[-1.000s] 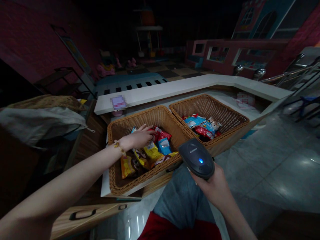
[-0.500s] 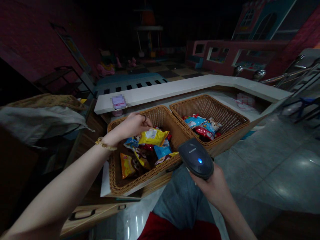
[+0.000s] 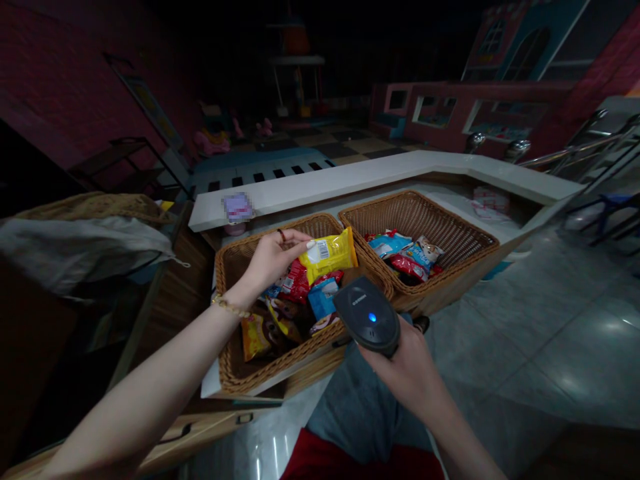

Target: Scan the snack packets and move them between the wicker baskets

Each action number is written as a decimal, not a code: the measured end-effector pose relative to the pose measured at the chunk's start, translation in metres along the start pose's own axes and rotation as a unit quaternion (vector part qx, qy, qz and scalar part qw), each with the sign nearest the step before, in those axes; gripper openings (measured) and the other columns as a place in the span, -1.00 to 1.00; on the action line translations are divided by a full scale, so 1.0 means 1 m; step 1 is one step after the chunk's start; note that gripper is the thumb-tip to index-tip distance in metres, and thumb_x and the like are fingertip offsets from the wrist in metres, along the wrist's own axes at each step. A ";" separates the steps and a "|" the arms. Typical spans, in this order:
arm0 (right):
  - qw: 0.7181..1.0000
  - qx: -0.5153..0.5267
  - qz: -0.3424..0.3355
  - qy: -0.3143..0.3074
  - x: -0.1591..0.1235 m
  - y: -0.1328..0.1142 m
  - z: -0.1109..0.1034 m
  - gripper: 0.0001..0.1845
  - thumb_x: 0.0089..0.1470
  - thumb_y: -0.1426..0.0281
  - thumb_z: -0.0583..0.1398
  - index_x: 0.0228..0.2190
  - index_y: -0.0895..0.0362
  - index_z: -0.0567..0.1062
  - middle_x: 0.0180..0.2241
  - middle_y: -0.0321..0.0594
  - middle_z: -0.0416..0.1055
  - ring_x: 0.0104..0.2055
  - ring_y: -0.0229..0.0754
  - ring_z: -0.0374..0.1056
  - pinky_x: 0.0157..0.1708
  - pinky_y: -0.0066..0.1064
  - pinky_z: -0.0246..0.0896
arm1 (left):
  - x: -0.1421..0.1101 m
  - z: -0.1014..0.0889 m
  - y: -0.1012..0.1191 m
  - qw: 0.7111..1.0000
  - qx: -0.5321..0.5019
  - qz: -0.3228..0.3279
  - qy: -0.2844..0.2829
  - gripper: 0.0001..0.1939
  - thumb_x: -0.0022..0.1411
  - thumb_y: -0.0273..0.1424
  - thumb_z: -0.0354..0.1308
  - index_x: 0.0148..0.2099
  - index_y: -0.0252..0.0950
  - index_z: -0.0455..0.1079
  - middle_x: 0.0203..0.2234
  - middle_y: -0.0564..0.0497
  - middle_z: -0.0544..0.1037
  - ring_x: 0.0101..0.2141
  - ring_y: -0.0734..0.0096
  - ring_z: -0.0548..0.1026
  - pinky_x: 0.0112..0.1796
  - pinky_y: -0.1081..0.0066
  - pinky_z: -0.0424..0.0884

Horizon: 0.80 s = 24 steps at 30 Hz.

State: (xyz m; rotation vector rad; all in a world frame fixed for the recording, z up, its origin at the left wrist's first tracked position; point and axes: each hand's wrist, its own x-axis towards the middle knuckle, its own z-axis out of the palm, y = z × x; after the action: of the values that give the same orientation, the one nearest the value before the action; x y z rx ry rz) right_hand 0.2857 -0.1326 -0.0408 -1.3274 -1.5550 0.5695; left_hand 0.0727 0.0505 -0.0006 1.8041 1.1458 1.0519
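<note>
Above the left wicker basket (image 3: 231, 373), my left hand (image 3: 275, 259) pinches a yellow snack bag (image 3: 331, 256) by its left end, the barcode side facing up. Beneath it in that basket lie more snack bags, among them a red bag (image 3: 296, 281), a blue bag (image 3: 323, 299) and a yellow-and-brown bag (image 3: 256, 337). My right hand (image 3: 407, 363) is wrapped round a dark barcode scanner (image 3: 367, 313) with a blue light lit on top. The scanner's front end is just below and right of the yellow bag, apart from it.
A second wicker basket (image 3: 463, 230) stands to the right, holding red and blue snack bags (image 3: 410, 253). Behind both runs a raised white counter ledge (image 3: 350, 170). A grey cloth (image 3: 85, 247) lies at the left. Metal railings (image 3: 560, 157) stand at the right.
My left hand has lifted the yellow bag and moved it right, turning its barcode into view. My right hand has brought the scanner left, closer to the bag.
</note>
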 end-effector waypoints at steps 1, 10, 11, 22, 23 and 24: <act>1.000 0.001 0.001 0.001 0.001 -0.001 0.001 -0.81 0.08 0.38 0.20 -0.25 0.12 0.58 -0.33 -0.15 0.59 -0.28 -0.07 0.55 -0.24 -0.40 0.44 | 0.000 0.000 0.000 1.000 0.013 0.011 -0.001 -0.56 0.06 -0.02 0.40 -0.25 -0.33 0.59 -0.34 -0.09 0.67 -0.35 0.31 0.57 -0.24 0.32 0.50; 1.000 -0.005 -0.004 0.001 0.002 0.001 0.001 -0.80 0.10 0.37 0.19 -0.24 0.13 0.58 -0.32 -0.13 0.60 -0.27 -0.06 0.56 -0.22 -0.40 0.45 | -0.004 -0.002 -0.001 0.990 0.121 0.067 -0.011 -0.67 0.25 -0.10 0.24 -0.16 -0.24 0.64 -0.23 -0.11 0.70 -0.20 0.16 0.61 0.02 0.07 0.43; 1.000 -0.005 -0.004 -0.001 0.002 0.001 0.001 -0.80 0.10 0.37 0.19 -0.25 0.13 0.58 -0.32 -0.13 0.60 -0.26 -0.06 0.56 -0.23 -0.40 0.45 | -0.004 -0.002 -0.001 0.989 0.127 0.071 -0.013 -0.68 0.25 -0.12 0.23 -0.16 -0.24 0.64 -0.22 -0.10 0.70 -0.18 0.15 0.61 0.04 0.07 0.42; 1.000 -0.003 -0.001 0.009 0.001 0.002 0.000 -0.82 0.10 0.36 0.21 -0.25 0.12 0.59 -0.34 -0.13 0.60 -0.28 -0.05 0.56 -0.24 -0.39 0.46 | -0.004 -0.002 -0.003 0.991 0.117 0.072 -0.008 -0.65 0.22 -0.06 0.27 -0.17 -0.21 0.65 -0.20 -0.09 0.70 -0.17 0.15 0.60 0.02 0.08 0.43; 1.000 -0.002 0.003 0.012 0.000 0.003 0.000 -0.82 0.10 0.36 0.22 -0.25 0.12 0.59 -0.34 -0.13 0.60 -0.28 -0.05 0.56 -0.25 -0.38 0.46 | -0.003 -0.002 -0.003 0.991 0.111 0.068 -0.003 -0.63 0.20 -0.03 0.28 -0.19 -0.22 0.65 -0.23 -0.09 0.70 -0.20 0.16 0.60 0.00 0.10 0.44; 1.000 -0.001 0.007 0.015 -0.001 0.004 0.000 -0.82 0.10 0.36 0.22 -0.24 0.11 0.59 -0.34 -0.13 0.61 -0.28 -0.04 0.57 -0.25 -0.38 0.46 | -0.003 -0.002 -0.003 0.993 0.098 0.063 0.003 -0.60 0.17 -0.01 0.31 -0.20 -0.24 0.65 -0.26 -0.09 0.70 -0.23 0.18 0.59 -0.04 0.13 0.46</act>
State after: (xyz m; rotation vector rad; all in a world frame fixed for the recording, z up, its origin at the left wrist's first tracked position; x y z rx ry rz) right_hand 0.2875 -0.1325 -0.0442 -1.3426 -1.5237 0.5557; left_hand 0.0687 0.0488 -0.0032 2.0516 1.1866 1.0462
